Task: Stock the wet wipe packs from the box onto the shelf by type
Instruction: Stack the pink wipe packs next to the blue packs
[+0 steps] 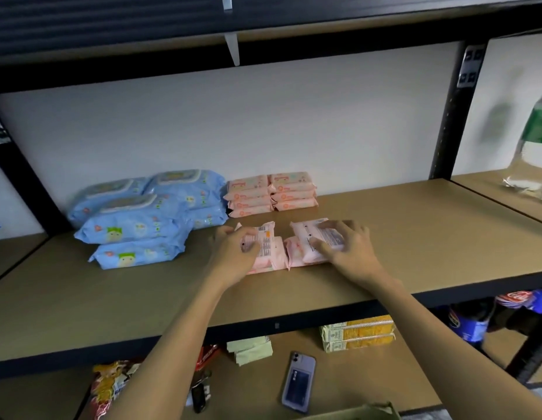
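- The left hand [233, 253] lay over the left stack of small pink wet wipe packs [265, 247] near the middle of the tan shelf board [415, 237], its fingers curled round the top pack, which showed its printed back label.
- The right hand [345, 247] lay over the right stack of pink packs [306, 241], fingers spread and bent down over the top pack, thumb against its near edge.
- The two stacks under the hands sat just beside each other, touching along their inner edges.
- Farther back, against the white rear wall, two finished stacks of pink packs [271, 192] stood side by side.
- To their left, large blue wet wipe packs [136, 219] were piled in overlapping stacks, with one blue pack [136, 254] nearest the front edge.
- At the far right, in the neighbouring bay, a clear plastic bottle with a green label [533, 147] showed blurred.
- On the lower shelf [369, 389] lay a phone in a purple case [298, 381], yellow packets [359, 333], pale folded packets [248, 350] and a red-and-yellow snack bag [107, 386].
- A corner of a cardboard box [369, 412] showed at the bottom edge; I could not tell what it held.
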A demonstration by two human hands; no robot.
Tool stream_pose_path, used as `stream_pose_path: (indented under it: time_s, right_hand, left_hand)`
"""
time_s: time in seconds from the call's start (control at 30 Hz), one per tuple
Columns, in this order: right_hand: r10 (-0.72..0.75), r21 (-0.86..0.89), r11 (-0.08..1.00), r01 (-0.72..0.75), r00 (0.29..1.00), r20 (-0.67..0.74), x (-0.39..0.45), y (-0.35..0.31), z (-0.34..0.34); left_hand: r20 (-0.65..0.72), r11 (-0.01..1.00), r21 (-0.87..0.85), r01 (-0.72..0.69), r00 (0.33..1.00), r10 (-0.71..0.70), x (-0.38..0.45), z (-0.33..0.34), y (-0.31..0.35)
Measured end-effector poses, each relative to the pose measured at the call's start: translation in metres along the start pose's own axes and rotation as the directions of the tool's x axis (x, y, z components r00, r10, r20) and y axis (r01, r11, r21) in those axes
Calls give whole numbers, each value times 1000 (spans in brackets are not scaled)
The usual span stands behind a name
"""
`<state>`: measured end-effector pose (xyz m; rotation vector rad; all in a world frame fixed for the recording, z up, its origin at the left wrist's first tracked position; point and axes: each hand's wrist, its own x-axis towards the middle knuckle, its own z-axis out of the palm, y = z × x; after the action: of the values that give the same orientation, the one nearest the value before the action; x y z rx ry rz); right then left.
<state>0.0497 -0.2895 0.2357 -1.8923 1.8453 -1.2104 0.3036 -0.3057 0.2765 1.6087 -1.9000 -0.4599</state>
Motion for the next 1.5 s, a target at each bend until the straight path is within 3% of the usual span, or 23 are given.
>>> stream_pose_path:
  time_s: [0.2, 0.53, 0.73, 1.1, 1.3, 1.4, 1.5]
  right_hand:
    - [-22, 49, 999, 20, 999, 48, 2, 3, -1]
    - [-4, 86, 996, 1, 999, 41, 4, 10, 5]
    - [-8, 95, 995, 5, 999, 35, 3, 10, 4]
    - [3, 110, 994, -8, 999, 45, 2, 8, 1]
    - [5, 109, 994, -10, 999, 47, 2, 9, 0]
    - [5, 103, 995, -11, 998, 55, 2, 8, 0]
    - [10, 110, 994, -16, 999, 53, 1, 6, -1]
  left_hand:
    - [15, 998, 67, 21, 1000, -22, 0, 9, 5]
    - [168, 951, 304, -50, 986, -2, 3, 11, 4]
    - [69, 941, 338, -21, 998, -2, -2, 12, 19]
    - [76, 859, 511, -42, 997, 4, 5, 18, 35]
    - [63, 972, 236, -22, 998, 8, 7, 4, 32]
    - [9, 997, -20, -69, 998, 70, 8, -2, 33]
    - [69, 940, -341, 16, 998, 8, 8, -6, 35]
